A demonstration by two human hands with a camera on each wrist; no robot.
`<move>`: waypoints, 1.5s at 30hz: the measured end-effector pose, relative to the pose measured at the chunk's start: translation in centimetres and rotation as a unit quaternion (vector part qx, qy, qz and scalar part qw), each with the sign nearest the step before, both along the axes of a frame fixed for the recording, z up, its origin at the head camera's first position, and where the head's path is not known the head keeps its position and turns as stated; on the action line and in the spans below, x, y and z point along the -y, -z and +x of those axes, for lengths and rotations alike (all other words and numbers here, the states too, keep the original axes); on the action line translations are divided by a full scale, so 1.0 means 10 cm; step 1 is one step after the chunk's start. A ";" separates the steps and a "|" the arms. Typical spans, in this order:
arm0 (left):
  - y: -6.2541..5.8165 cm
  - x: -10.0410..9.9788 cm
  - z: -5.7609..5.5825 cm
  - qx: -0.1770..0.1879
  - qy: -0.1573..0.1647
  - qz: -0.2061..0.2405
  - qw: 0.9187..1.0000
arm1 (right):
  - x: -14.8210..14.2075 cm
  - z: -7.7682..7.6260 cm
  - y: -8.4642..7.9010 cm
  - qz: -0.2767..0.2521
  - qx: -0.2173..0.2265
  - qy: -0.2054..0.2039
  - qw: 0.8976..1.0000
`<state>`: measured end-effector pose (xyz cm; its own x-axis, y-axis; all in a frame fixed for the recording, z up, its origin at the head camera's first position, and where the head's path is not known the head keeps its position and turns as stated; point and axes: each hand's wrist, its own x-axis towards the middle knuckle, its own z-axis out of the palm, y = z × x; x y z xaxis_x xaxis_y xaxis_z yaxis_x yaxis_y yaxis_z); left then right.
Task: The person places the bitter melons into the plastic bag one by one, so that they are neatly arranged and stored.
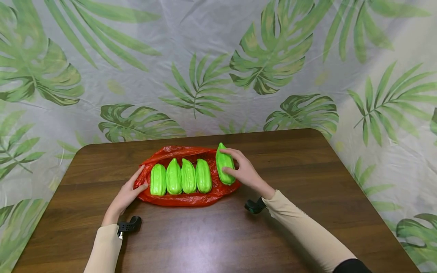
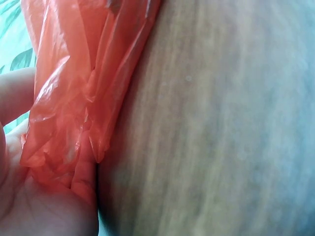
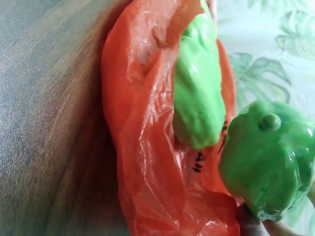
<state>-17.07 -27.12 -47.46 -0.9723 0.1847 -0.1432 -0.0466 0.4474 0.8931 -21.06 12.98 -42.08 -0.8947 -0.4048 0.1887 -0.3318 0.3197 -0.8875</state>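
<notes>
A row of bright green gourds [image 1: 174, 178], ridged and pointed at the far end, lies side by side in a red plastic bag [image 1: 194, 200]. At the row's right end, my right hand [image 1: 245, 172] holds another green gourd [image 1: 224, 162] between thumb and fingers, tilted over the bag. The right wrist view shows the blunt stem end of that held gourd [image 3: 266, 157], apart from the gourd [image 3: 199, 88] in the bag. My left hand [image 1: 128, 193] grips the bag's left end. In the left wrist view, the crumpled red film [image 2: 69, 98] partly covers its fingers.
The bag lies on a dark brown wooden table [image 1: 205, 239], near its far edge. Behind the table hangs a pale cloth [image 1: 211, 22] printed with green leaves. Dark writing [image 3: 198, 162] shows inside the bag. Each wrist wears a black camera mount [image 1: 131, 224].
</notes>
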 end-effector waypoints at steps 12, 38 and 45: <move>0.00 0.01 -0.01 -0.001 0.002 -0.003 1.000 | 0.09 -0.02 0.08 0.071 -0.040 0.007 0.997; 0.00 0.01 0.00 -0.001 0.004 -0.015 1.000 | 0.12 0.03 0.15 0.053 -0.045 -0.005 0.998; -0.01 0.00 0.00 -0.005 0.007 -0.023 1.000 | 0.12 0.05 0.15 0.056 -0.030 -0.004 0.998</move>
<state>-17.09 -27.10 -47.35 -0.9712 0.1918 -0.1414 -0.0307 0.4877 0.8724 -20.56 11.82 -43.53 -0.8795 -0.4339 0.1955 -0.3871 0.4131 -0.8243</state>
